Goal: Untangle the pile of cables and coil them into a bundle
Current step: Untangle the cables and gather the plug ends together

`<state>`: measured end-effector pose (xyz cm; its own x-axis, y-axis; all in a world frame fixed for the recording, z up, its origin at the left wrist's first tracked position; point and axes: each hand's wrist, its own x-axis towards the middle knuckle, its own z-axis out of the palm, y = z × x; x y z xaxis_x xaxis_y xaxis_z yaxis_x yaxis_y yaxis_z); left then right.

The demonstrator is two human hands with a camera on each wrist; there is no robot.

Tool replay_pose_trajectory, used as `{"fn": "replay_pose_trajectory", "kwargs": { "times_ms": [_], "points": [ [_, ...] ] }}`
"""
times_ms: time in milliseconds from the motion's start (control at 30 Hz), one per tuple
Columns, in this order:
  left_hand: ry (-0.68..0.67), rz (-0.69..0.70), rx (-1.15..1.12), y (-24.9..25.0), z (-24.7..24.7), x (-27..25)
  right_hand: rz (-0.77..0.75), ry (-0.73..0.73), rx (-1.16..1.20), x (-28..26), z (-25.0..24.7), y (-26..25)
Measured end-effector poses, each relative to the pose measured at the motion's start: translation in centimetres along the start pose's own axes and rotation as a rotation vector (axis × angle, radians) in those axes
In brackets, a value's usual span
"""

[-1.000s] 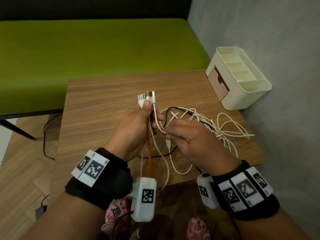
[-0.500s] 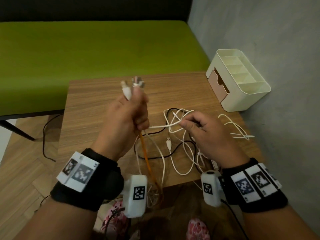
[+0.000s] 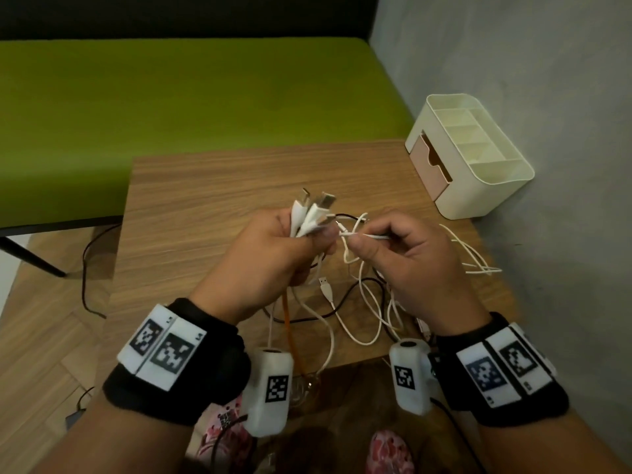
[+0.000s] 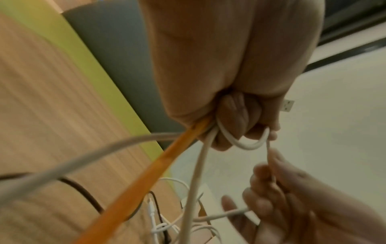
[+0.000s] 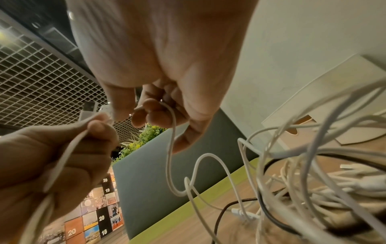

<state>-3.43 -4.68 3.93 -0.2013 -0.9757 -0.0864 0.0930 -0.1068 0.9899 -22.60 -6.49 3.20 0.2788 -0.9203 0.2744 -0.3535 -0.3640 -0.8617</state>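
Here, a bunch of plug ends (image 3: 309, 213) is gripped in the left hand (image 3: 273, 265), fingers curled tight. A thin white cable (image 3: 364, 236) is pinched by the right hand (image 3: 407, 265) just beside it. The remaining cables (image 3: 369, 302) lie tangled on the counter (image 3: 205, 206) below the hands, near the organizer box (image 3: 475, 159).

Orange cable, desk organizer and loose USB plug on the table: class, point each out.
orange cable (image 4: 146, 180): left wrist view, mid-length.
desk organizer (image 3: 492, 186): head view, front wall.
loose USB plug (image 3: 325, 289): head view, white plug body.
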Motion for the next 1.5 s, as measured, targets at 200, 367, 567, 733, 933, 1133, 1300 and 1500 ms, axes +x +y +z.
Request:
{"fn": "replay_pose_trajectory", "kwargs": {
  "times_ms": [200, 367, 567, 733, 933, 1133, 1300, 1500],
  "points": [
    [-0.103, -0.005, -0.332, 0.4, -1.6, -0.4, 0.152, -0.097, 0.086, 0.3, 0.2, 0.4],
    [0.075, -0.111, 0.003, -0.2, -2.6, -0.3, 0.207, -0.007, 0.054, 0.5, -0.3, 0.4],
    [0.268, -0.112, 0.581, -1.1, -1.4, 0.5, 0.158, -0.185, -0.272, 0.6, -0.1, 0.2],
    [0.113, -0.129, 0.464, -1.2, 0.1, 0.5, 0.002, -0.157, -0.270, 0.4, 0.9, 0.2],
    [-0.054, -0.109, 0.162, -0.6, 0.2, 0.1, 0.056, -0.015, -0.204, 0.4, 0.7, -0.2],
    [-0.003, -0.030, -0.121, 0.2, -1.8, 0.0, 0.156, -0.068, -0.129, 0.2, -0.6, 0.8],
    [0.130, -0.148, 0.408, -0.9, -2.4, 0.4, 0.138, -0.025, -0.161, 0.3, -0.9, 0.7],
    [0.247, -0.076, 0.587, -1.2, -1.4, 0.7, 0.003, -0.078, -0.236, 0.7, -0.1, 1.1]
  ]
}}
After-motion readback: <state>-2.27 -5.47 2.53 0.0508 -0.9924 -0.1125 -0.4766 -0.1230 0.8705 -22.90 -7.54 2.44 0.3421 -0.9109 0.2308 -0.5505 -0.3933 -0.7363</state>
